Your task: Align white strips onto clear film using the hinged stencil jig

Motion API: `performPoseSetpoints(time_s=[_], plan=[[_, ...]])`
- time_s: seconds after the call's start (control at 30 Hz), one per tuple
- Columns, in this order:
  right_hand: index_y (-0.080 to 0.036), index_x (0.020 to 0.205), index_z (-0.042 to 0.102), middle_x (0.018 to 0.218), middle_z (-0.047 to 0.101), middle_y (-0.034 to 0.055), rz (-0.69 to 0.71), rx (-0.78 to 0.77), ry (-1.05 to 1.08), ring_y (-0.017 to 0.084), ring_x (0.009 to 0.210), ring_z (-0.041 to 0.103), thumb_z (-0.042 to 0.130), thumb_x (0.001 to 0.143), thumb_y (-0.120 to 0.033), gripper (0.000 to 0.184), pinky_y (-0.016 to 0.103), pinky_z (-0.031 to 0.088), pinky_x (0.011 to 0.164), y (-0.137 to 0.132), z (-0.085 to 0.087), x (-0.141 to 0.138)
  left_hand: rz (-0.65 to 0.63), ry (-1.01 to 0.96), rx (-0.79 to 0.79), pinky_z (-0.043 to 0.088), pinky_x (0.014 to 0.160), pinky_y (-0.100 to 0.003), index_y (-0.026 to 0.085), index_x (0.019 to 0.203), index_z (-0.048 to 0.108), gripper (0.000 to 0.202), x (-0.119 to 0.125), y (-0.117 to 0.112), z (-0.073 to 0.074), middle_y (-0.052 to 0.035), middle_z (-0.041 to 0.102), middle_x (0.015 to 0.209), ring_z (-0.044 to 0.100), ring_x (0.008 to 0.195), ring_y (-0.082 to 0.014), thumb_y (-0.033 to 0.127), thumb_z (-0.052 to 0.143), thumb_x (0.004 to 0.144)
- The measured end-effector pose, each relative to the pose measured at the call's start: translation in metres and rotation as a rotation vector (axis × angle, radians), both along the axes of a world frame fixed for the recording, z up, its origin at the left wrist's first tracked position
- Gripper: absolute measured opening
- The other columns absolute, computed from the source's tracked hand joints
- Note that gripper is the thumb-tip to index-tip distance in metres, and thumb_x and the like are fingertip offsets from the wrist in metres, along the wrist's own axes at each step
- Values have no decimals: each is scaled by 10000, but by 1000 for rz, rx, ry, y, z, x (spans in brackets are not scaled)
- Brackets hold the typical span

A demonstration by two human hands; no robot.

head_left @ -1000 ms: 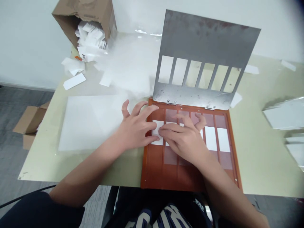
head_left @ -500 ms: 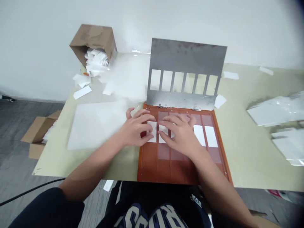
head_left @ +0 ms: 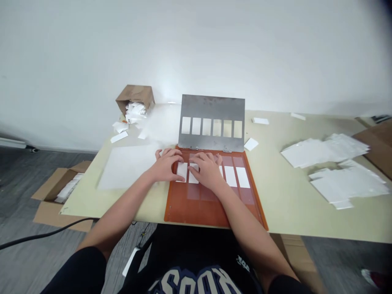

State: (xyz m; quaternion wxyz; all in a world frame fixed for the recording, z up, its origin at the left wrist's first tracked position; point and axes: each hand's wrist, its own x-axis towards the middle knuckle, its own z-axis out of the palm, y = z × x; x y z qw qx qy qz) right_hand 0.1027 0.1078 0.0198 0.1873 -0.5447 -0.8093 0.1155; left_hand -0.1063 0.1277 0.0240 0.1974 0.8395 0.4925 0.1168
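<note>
An orange tray (head_left: 196,206) with a hinged metal plate lies before me on the table. White cards lie in a row across its grooves. My left hand (head_left: 167,166) has its fingers apart, with the thumb and a fingertip around the leftmost white card (head_left: 181,170), which lies flat. Beside it, my right hand (head_left: 207,168) rests over the middle of the row. Its spread thumb and fingertips touch the upper part of the second white card (head_left: 193,176). Cards under the right palm are partly hidden. Two more cards, among them the rightmost card (head_left: 242,177), show fully at the right.
The metal plate (head_left: 211,107), with a row of rectangular windows, stands raised behind the tray. At the back left is a cardboard box (head_left: 139,92) spilling white pieces. A translucent sheet (head_left: 122,167) lies left, stacks of white pieces (head_left: 324,151) right. An open carton (head_left: 49,208) sits on the floor.
The view has tilted up and pulled back, so the tray appears smaller. My left thumb and fingertips have shifted slightly over the leftmost card; my right hand stays over the row.
</note>
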Motion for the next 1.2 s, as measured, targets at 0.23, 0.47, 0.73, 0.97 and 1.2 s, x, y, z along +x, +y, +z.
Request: performPoseSetpoints(time_s=[0.23,0.47,0.73,0.97,1.2], plan=[[-267,1119,664,1217,670,81,-8,-77,190,299,1164,523,596,892,-424,285,601,174,1039,3,0,0,54,-217,-168,226,1054,-558,208,925,552,577,7,-4,14,-81,556,1190,440,1188,-327,477,843,506],[-288,1093,638,1024,745,19,50,-278,463,251,1086,614,637,829,-513,346,524,226,1046,-2,14,2,68,-500,-289,435,621,-260,216,1062,552,360,14,-13,29,-1,623,865,526,656,-115,413,668,784],[-246,803,675,833,731,-11,-2,-297,645,183,810,657,673,799,-410,165,391,402,905,-7,46,27,130,-743,-331,516,667,-277,155,896,614,301,49,-11,56,-31,686,784,634,699,-144,399,731,764],[-234,843,697,839,717,0,-20,-323,798,163,764,636,620,823,-380,167,306,484,737,-20,51,96,-30,-783,-510,570,738,-314,214,1164,609,468,99,2,59,-44,732,982,705,804,-176,322,778,742],[-210,913,722,927,738,79,-514,-126,606,236,824,635,592,819,-493,326,404,454,823,-16,16,219,107,-689,-298,573,896,-406,257,1191,613,399,96,9,16,-65,722,1007,698,943,-215,388,704,825]])
